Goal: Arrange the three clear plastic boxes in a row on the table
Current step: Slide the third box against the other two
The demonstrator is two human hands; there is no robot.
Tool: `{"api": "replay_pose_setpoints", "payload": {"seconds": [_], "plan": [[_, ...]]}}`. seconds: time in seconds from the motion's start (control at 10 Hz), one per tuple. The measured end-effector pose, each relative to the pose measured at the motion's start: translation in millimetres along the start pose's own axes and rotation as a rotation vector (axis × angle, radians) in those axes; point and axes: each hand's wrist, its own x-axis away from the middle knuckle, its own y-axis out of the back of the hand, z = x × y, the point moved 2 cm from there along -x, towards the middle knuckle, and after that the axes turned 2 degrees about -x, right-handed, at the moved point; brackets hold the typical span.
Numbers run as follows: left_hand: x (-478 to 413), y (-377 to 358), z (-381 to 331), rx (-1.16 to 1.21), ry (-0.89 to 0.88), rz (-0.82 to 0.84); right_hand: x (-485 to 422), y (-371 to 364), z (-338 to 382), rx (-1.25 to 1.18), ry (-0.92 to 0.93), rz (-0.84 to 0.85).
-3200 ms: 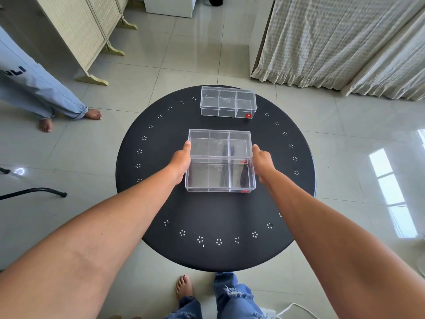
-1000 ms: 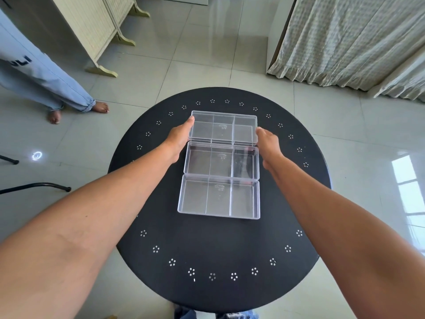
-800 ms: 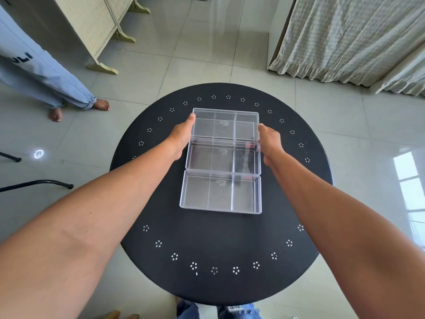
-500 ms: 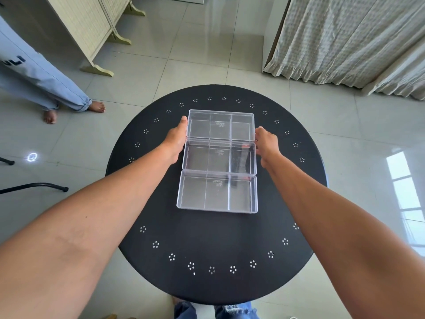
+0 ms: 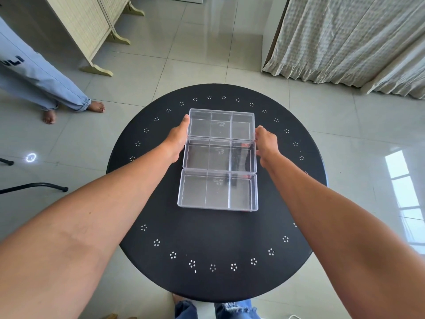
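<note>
Three clear plastic boxes with dividers lie touching, in a line running away from me on the round black table (image 5: 216, 240). The near box (image 5: 218, 191) and the middle box (image 5: 220, 155) lie free of my fingers' grip. My left hand (image 5: 177, 139) presses the left wall of the far box (image 5: 222, 124), thumb along its edge. My right hand (image 5: 264, 141) grips the far box's right wall at the corner where it meets the middle box. My fingers are partly hidden behind the box walls.
Another person's legs in light jeans (image 5: 46, 84) stand on the tiled floor at the left. A folding screen (image 5: 92, 26) is at the back left, curtains (image 5: 345, 38) at the back right. A black chair leg (image 5: 34, 186) lies left of the table.
Earlier I held two stacked boxes mid-table with the third apart at the far side. Now all three lie in one touching line. Over the last second my hands have stayed on the far box.
</note>
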Motion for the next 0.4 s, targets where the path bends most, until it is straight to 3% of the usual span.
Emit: {"api": "replay_pose_setpoints", "payload": {"seconds": [0.4], "plan": [[15.2, 1.1, -4.8, -0.056, -0.070, -0.077, 13.5, -0.9, 2.5, 0.017, 0.019, 0.002]]}}
